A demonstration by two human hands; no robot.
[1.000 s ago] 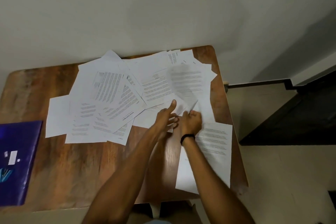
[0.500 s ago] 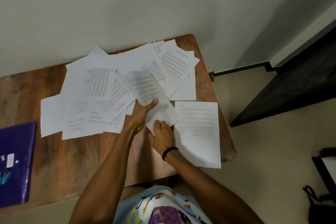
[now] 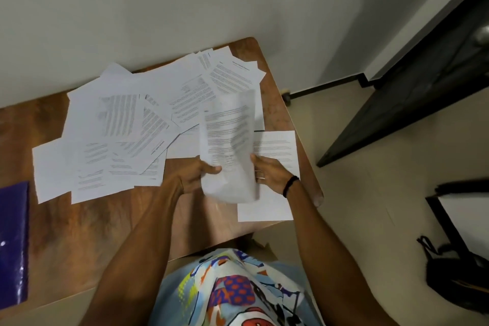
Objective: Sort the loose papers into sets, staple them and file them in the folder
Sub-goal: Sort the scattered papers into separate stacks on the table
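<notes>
**A:** What is around the work?
**B:** A table stands against a pale wall. A purple folder lies at its left edge, well apart from the hands. A dark door is on the right, and a black bag sits on the floor.

**A:** Is anything in the way?
**B:** The lifted sheet hides part of the loose papers and part of a single page lying flat near the right edge.

**A:** What about materials?
**B:** The table is reddish, grained wood with rounded corners. The folder is glossy plastic. The papers are thin white rectangles printed with lines of text, overlapping at many angles.

**A:** And the sheet being held?
**B:** It is raised above the table and bowed, with its lower edge blurred. The left hand grips its left edge, thumb on the front. The right hand, with a black wristband, pinches the right edge. The hands are apart, with the sheet between them.
</notes>
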